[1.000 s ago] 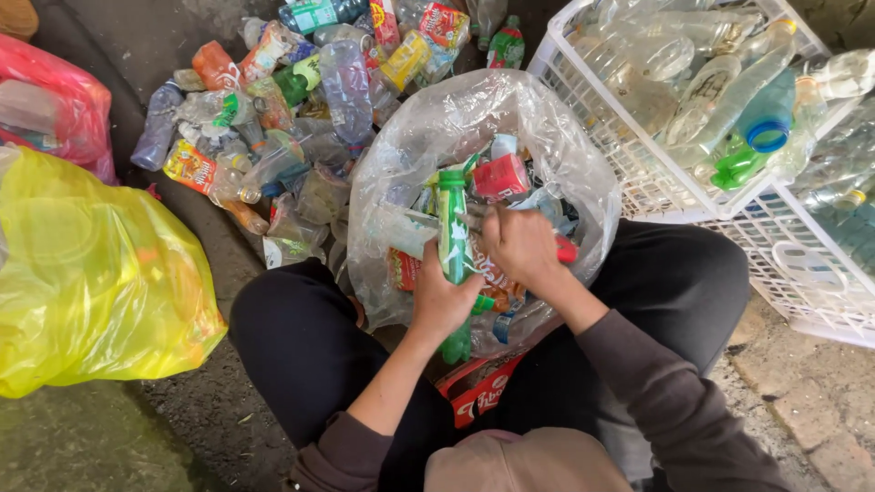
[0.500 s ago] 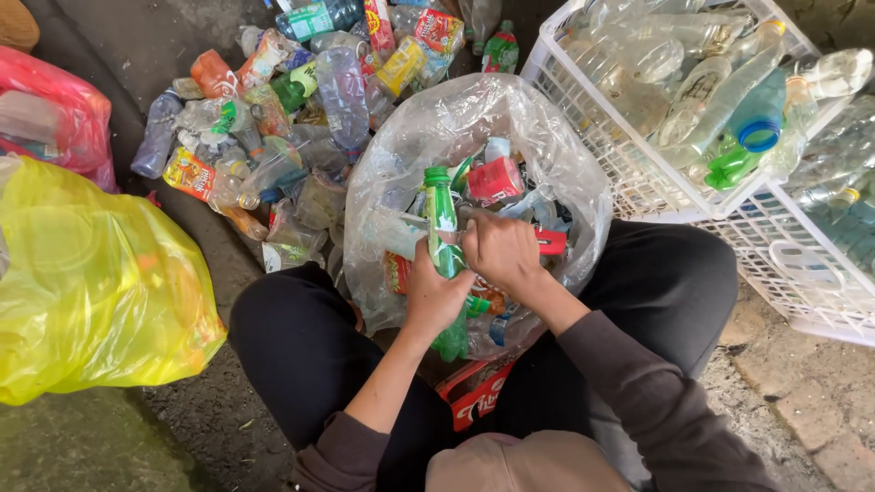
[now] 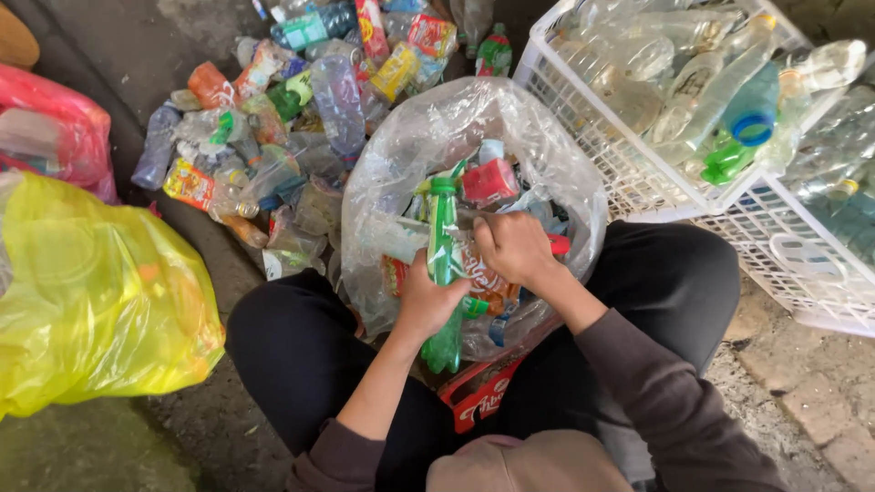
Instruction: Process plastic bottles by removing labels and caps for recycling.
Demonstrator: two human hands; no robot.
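Observation:
My left hand (image 3: 427, 299) grips a green plastic bottle (image 3: 443, 239) upright, its cap end pointing away from me, over the mouth of a clear plastic bag (image 3: 401, 155) between my knees. My right hand (image 3: 512, 246) is closed around a thin, pale blade-like tool laid against the bottle's side; what the tool is I cannot tell for sure. The bag holds crushed bottles, torn labels and a red cap-like piece (image 3: 490, 180).
A heap of loose plastic bottles (image 3: 292, 118) lies on the ground beyond the bag. A full yellow bag (image 3: 91, 301) and a red bag (image 3: 55, 137) sit at the left. Two white lattice baskets (image 3: 583, 137) with clear bottles stand at the right.
The green bottle has shifted slightly left and higher in my left hand. My right hand has moved up along its side toward the neck.

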